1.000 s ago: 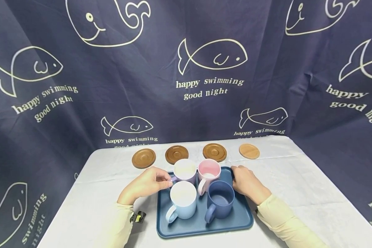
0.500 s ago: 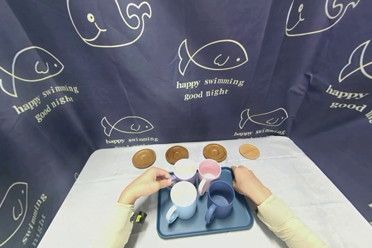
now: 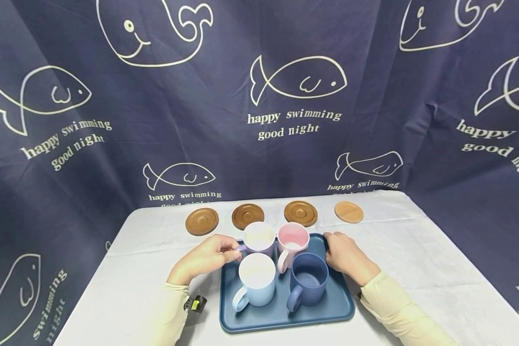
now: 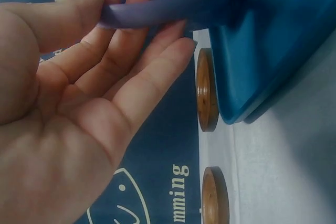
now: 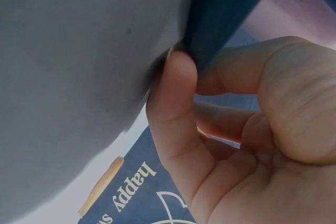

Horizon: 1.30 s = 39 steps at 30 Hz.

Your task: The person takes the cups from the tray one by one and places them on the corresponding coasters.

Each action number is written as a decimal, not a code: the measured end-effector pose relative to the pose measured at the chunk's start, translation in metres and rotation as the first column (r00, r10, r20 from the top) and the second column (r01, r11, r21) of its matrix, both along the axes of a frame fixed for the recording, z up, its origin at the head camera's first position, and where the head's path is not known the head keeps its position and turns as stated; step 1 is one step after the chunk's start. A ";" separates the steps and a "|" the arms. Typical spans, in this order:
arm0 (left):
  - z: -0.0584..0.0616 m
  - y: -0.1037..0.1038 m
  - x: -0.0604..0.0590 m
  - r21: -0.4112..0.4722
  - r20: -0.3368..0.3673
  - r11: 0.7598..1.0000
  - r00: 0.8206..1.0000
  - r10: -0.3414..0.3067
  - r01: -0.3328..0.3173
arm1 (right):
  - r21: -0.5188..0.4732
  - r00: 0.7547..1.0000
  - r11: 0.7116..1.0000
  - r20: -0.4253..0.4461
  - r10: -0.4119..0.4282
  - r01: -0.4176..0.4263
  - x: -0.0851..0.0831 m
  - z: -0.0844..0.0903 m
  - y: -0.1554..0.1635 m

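My left hand (image 3: 207,254) holds the handle (image 4: 163,13) of a purple mug (image 3: 259,239) at the tray's back left, with thumb and fingers around it. On the right, my other hand (image 3: 348,257) pinches the raised edge of the blue tray (image 3: 285,319); the right wrist view has thumb and fingers (image 5: 176,93) either side of that edge. Next to the purple mug stands a pink mug (image 3: 293,238). A light blue mug (image 3: 257,281) and a dark blue mug (image 3: 308,278) are upright in front, handles toward the tray's near left.
Behind the tray, a row of coasters lies on the white cloth: dark brown ones at left (image 3: 202,222), centre-left (image 3: 248,216) and centre-right (image 3: 300,213), and a paler one (image 3: 349,212) at right. A dark blue fish-print curtain (image 3: 225,144) hangs along the table's back edge.
The left hand's fingertips have shifted slightly at the purple mug's handle. The right hand, tray and other mugs keep their places.
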<state>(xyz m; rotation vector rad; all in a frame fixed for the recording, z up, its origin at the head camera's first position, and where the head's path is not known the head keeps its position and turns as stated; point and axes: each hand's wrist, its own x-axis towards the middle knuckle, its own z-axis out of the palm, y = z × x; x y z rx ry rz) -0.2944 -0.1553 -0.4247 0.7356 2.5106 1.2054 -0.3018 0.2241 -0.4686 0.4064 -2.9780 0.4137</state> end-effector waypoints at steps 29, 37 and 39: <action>-0.009 -0.003 -0.007 0.202 0.026 0.972 0.993 0.117 -0.120 | -0.014 1.000 1.000 -0.012 0.010 -0.010 0.001 -0.001 0.000; -0.001 -0.007 -0.007 0.258 0.028 0.945 0.979 0.202 -0.202 | -0.015 1.000 1.000 -0.022 0.015 -0.016 0.001 0.001 0.000; 0.001 -0.008 -0.007 0.266 0.024 0.934 0.970 0.242 -0.240 | -0.016 1.000 1.000 -0.021 0.015 -0.015 0.001 0.001 0.001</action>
